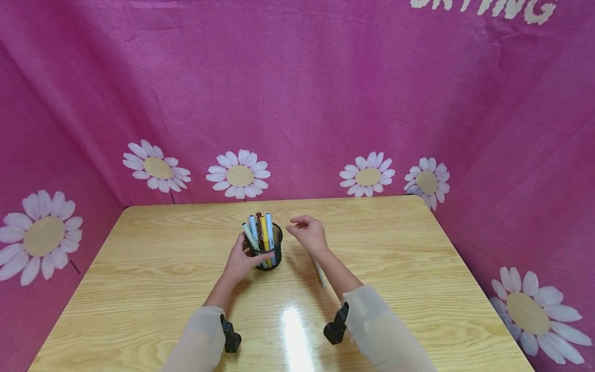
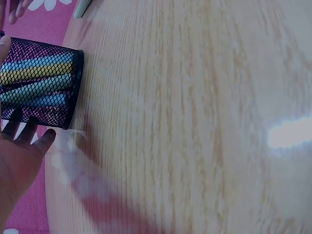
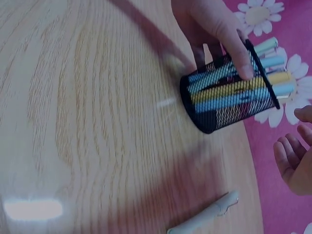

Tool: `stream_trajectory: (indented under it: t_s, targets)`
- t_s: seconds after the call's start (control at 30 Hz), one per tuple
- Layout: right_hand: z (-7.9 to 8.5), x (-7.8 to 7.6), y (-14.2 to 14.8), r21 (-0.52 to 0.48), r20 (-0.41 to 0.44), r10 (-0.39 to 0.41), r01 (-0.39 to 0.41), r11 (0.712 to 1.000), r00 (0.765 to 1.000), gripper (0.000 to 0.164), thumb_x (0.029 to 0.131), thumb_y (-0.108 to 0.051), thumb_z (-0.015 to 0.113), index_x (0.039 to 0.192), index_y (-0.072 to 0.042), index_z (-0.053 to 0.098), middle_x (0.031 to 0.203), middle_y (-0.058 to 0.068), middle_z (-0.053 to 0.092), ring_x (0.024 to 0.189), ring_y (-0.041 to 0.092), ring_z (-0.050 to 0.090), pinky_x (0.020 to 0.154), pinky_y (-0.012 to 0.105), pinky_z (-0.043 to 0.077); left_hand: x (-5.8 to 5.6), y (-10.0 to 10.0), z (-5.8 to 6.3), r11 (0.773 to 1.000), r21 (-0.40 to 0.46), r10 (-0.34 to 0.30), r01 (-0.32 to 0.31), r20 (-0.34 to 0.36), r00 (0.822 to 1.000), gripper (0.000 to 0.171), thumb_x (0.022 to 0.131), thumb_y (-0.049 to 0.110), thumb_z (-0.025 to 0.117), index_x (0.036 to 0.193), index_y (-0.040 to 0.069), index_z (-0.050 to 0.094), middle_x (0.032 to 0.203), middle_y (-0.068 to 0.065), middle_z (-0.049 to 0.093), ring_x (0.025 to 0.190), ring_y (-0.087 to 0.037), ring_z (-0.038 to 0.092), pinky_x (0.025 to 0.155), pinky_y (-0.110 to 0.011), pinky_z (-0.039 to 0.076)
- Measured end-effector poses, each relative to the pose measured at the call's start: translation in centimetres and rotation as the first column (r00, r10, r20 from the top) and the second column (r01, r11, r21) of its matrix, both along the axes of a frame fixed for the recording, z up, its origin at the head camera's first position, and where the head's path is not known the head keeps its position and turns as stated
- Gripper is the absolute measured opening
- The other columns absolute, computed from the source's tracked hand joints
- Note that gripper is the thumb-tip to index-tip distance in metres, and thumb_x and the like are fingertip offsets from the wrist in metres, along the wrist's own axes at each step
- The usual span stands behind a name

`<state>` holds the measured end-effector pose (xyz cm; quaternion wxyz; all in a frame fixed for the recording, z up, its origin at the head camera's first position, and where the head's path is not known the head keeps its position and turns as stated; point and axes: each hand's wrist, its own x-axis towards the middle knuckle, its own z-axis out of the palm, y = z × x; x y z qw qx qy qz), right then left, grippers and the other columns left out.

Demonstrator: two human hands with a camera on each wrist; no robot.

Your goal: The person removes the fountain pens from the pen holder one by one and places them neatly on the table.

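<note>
A black mesh pen cup point(image 1: 278, 253) stands on the wooden table with several capped pens point(image 3: 280, 78) upright in it, in pale green, light blue, yellow and dark red. My left hand point(image 1: 239, 263) grips the cup from its left side, the thumb across the front of the mesh and the fingers round the back. To the right of the cup, my right hand point(image 1: 310, 235) hovers near rim height with loosely bent fingers and holds nothing. Below my right forearm a pale green pen point(image 3: 207, 214) lies on the table, apart from the cup.
The light wooden table point(image 1: 172, 258) reaches back to a pink cloth point(image 1: 297, 103) printed with white daisies, which also hangs along both sides. A bright light reflection point(image 1: 297, 338) shows on the tabletop near the front.
</note>
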<state>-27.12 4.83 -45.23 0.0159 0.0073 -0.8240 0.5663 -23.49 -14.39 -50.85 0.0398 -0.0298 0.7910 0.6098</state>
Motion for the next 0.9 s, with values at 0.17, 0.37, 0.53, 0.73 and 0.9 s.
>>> stream_trajectory:
  t_s: [0.17, 0.37, 0.53, 0.73, 0.9]
  targets:
    - [0.6, 0.1, -1.0, 0.013, -0.022, 0.025, -0.025, 1.0, 0.999, 0.025, 0.08, -0.016, 0.072, 0.102, -0.002, 0.069, 0.089, 0.013, 0.067, 0.082, 0.019, 0.061, 0.063, 0.02, 0.048, 0.0, -0.1, 0.1, 1.0, 0.003, -0.001, 0.001, -0.001, 1.0, 0.097, 0.069, 0.035, 0.083, 0.145, 0.02, 0.025, 0.142, -0.011, 0.04, 0.132, -0.035, 0.039, 0.105, -0.049, 0.04]
    - [1.3, 0.2, -2.0, 0.013, -0.006, 0.034, -0.034, 0.999, 0.999, 0.025, 0.081, -0.017, 0.072, 0.102, -0.005, 0.07, 0.09, 0.012, 0.067, 0.082, 0.019, 0.061, 0.065, 0.022, 0.05, 0.0, -0.1, -0.1, 1.0, 0.011, -0.009, 0.009, -0.012, 1.0, 0.095, 0.07, 0.035, 0.082, 0.144, 0.02, 0.025, 0.141, -0.01, 0.041, 0.132, -0.032, 0.039, 0.106, -0.05, 0.038]
    - [2.0, 0.4, -2.7, 0.008, -0.001, 0.059, -0.059, 0.998, 0.998, 0.026, 0.082, -0.017, 0.071, 0.104, -0.005, 0.069, 0.091, 0.012, 0.067, 0.083, 0.02, 0.062, 0.067, 0.023, 0.052, 0.0, -0.1, -0.1, 1.0, 0.01, -0.01, 0.01, -0.016, 1.0, 0.096, 0.07, 0.037, 0.082, 0.144, 0.02, 0.024, 0.142, -0.01, 0.041, 0.132, -0.031, 0.038, 0.106, -0.05, 0.037]
    - [2.5, 0.3, -3.6, 0.01, -0.009, 0.062, -0.062, 0.998, 0.998, 0.024, 0.082, -0.017, 0.071, 0.104, -0.005, 0.069, 0.09, 0.013, 0.067, 0.082, 0.019, 0.062, 0.062, 0.02, 0.05, 0.0, -0.1, 0.0, 1.0, 0.009, -0.001, 0.002, -0.009, 1.0, 0.095, 0.069, 0.036, 0.082, 0.144, 0.02, 0.025, 0.142, -0.009, 0.041, 0.132, -0.031, 0.039, 0.106, -0.049, 0.038]
    - [2.3, 0.2, -4.1, 0.044, -0.006, 0.056, -0.056, 0.997, 0.998, 0.024, 0.082, -0.018, 0.07, 0.103, -0.007, 0.07, 0.09, 0.011, 0.067, 0.082, 0.019, 0.061, 0.06, 0.018, 0.048, 0.0, 0.0, 0.0, 1.0, 0.007, 0.001, -0.001, -0.016, 1.0, 0.093, 0.07, 0.035, 0.082, 0.143, 0.019, 0.026, 0.14, -0.01, 0.042, 0.131, -0.032, 0.04, 0.105, -0.049, 0.039]
